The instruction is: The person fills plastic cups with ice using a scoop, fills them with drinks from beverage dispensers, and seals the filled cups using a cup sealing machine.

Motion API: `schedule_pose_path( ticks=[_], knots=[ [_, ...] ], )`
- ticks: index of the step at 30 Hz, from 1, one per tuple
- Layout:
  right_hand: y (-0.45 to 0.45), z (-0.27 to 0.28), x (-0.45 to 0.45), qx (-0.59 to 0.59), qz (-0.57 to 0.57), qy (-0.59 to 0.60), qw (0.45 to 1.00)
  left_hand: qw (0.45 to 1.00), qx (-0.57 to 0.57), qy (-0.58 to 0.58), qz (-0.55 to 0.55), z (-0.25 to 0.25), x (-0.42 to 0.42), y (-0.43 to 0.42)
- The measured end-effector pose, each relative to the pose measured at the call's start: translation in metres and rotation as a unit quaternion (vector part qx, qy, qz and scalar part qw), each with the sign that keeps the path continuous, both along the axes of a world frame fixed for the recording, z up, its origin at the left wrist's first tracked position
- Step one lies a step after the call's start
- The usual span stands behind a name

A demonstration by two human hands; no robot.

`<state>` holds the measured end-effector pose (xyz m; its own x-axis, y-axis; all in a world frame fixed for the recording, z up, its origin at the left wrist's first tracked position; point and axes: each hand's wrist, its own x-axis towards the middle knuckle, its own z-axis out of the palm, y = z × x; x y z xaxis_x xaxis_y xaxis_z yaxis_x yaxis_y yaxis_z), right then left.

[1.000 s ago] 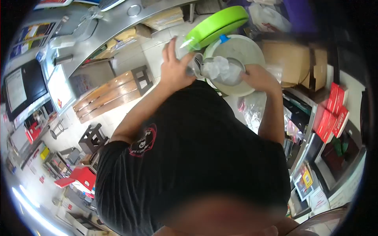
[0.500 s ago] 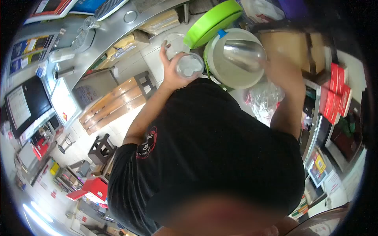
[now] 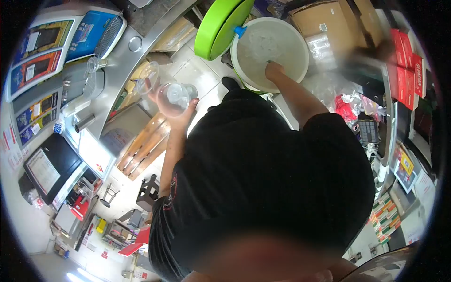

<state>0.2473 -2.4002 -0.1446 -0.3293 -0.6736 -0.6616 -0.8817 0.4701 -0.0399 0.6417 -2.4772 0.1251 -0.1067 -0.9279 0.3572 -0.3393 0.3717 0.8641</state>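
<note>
One clear plastic cup [image 3: 167,107] containing ice [image 3: 176,95] is being grasped in the left hand [image 3: 180,118]; inside the round white bucket [image 3: 295,50], the right hand [image 3: 275,72] is being held, whether gripping anything being indeterminable.

The green lid [image 3: 217,28] left of the white bucket [image 3: 296,52] and the cardboard box [image 3: 329,15] right of it are cut by the top edge, a dark shape [image 3: 361,65] farther right blurs, and whether the right hand [image 3: 274,71] holds anything at the bucket is unclear.
</note>
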Motion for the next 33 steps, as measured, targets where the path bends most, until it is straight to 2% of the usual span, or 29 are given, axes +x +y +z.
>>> schedule_pose_path(
  ticks=[1,3,5,7,8,10,12,15,17,20,23,27,28,30,32,33],
  knots=[
    [-0.003,0.014,0.003,-0.002,-0.007,-0.005,1.000,0.997,-0.016,-0.069,-0.023,-0.002,0.013,0.000],
    [-0.024,0.084,0.005,0.098,0.061,-0.029,0.993,0.998,-0.014,-0.063,-0.014,-0.004,0.018,0.001],
    [-0.027,0.098,0.003,0.106,0.046,-0.038,0.993,0.998,-0.008,-0.056,0.015,0.003,0.012,0.000],
    [-0.013,0.078,-0.003,0.120,0.032,-0.046,0.991,0.998,0.000,-0.065,0.017,0.010,0.014,0.003],
    [0.002,0.047,-0.013,0.084,0.004,-0.054,0.995,0.997,0.004,-0.070,0.021,0.011,0.014,0.003],
    [0.000,0.034,-0.023,0.042,-0.023,-0.059,0.997,0.998,-0.008,-0.066,0.018,0.005,0.017,0.002],
    [-0.006,0.026,-0.019,0.043,0.010,0.020,0.999,0.996,0.016,-0.084,0.021,0.005,0.023,0.006],
    [-0.062,0.179,0.021,0.039,-0.004,-0.061,0.997,0.995,0.021,-0.094,0.026,0.008,0.027,0.008],
    [-0.083,0.170,0.036,0.070,0.015,-0.094,0.993,0.995,0.023,-0.093,0.027,0.009,0.028,0.007],
    [-0.071,-0.011,0.042,0.075,0.063,-0.134,0.986,0.993,0.028,-0.108,0.028,0.005,0.030,0.006],
    [-0.074,-0.012,0.055,0.113,0.014,-0.119,0.986,0.995,0.054,-0.078,0.029,0.005,0.032,0.005],
    [-0.094,-0.030,0.065,0.079,-0.067,-0.171,0.980,0.993,0.074,-0.085,0.047,0.016,0.033,0.012],
    [-0.095,-0.035,0.057,0.099,-0.138,-0.229,0.959,0.993,0.057,-0.099,0.041,0.015,0.034,0.013],
    [-0.082,-0.037,0.044,0.114,-0.211,-0.282,0.929,0.993,0.039,-0.110,0.032,0.008,0.040,0.017],
    [-0.053,-0.045,0.039,0.034,-0.445,-0.419,0.791,0.993,0.081,-0.065,0.055,-0.002,0.049,0.023],
    [-0.038,-0.069,0.038,0.035,-0.441,-0.417,0.794,0.992,0.081,-0.082,0.060,-0.001,0.051,0.026]
  ],
)
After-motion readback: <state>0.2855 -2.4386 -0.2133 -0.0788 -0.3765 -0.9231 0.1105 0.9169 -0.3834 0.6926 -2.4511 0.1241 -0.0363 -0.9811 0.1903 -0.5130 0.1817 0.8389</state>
